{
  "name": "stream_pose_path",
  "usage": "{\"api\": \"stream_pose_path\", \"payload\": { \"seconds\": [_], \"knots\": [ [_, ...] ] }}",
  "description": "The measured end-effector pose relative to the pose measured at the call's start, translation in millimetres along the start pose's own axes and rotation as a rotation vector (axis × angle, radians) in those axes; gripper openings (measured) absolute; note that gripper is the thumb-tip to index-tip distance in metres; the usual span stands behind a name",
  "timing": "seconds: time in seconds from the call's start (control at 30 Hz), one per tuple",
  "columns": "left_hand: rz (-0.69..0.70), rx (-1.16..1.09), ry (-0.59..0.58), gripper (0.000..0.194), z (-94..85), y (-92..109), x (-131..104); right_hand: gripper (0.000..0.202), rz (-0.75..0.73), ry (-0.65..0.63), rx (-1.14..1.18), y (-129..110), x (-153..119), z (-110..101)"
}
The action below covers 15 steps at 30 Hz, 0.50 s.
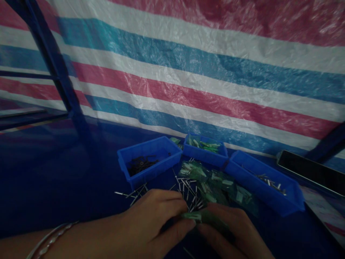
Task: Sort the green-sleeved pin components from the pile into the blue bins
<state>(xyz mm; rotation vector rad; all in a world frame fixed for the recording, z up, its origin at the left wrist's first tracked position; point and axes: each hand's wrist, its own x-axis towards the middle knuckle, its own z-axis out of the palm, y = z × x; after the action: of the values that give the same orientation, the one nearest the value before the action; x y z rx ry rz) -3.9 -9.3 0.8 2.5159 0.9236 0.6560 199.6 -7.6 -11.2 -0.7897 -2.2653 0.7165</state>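
My left hand (pixel 159 219) and my right hand (pixel 233 228) meet low in the middle of the view. Between their thumbs and fingers they pinch a small green plastic bag (pixel 194 216); its contents are hard to make out. Just beyond the fingers lies a loose pile of thin silver pop rivets (pixel 185 187). More rivets (pixel 134 194) are scattered behind my left wrist. Beside the pile, several filled green plastic bags (pixel 212 180) lie on the blue table, with pale pieces showing through them.
Behind the hands stand a blue bin (pixel 151 176) with dark screws, a blue bin (pixel 205 156) with green bags and a blue bin (pixel 264 194) with silver pieces. A phone (pixel 312 171) lies at the right. Striped plastic sheeting (pixel 188 72) hangs behind the table (pixel 54 172).
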Motion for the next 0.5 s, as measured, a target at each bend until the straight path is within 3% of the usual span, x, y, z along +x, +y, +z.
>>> {"api": "stream_pose_path", "payload": {
  "seconds": [0.2, 0.3, 0.5],
  "knots": [
    [-0.115, -0.048, 0.089, 0.056, 1.7, -3.2, 1.9, 0.014, -0.077, 0.293, -0.085, -1.1, -2.1, -4.1],
    [-0.152, -0.184, 0.05, 0.065, 1.6, -3.1, 2.5, 0.021, -0.033, 0.228, -0.116, -3.2, -0.8, -6.5],
    [-0.252, -0.355, 0.066, 0.067, 1.1, -0.8, 1.1, 0.045, -0.152, 0.169, -0.072, 3.8, -3.6, -6.2]
  ]
}}
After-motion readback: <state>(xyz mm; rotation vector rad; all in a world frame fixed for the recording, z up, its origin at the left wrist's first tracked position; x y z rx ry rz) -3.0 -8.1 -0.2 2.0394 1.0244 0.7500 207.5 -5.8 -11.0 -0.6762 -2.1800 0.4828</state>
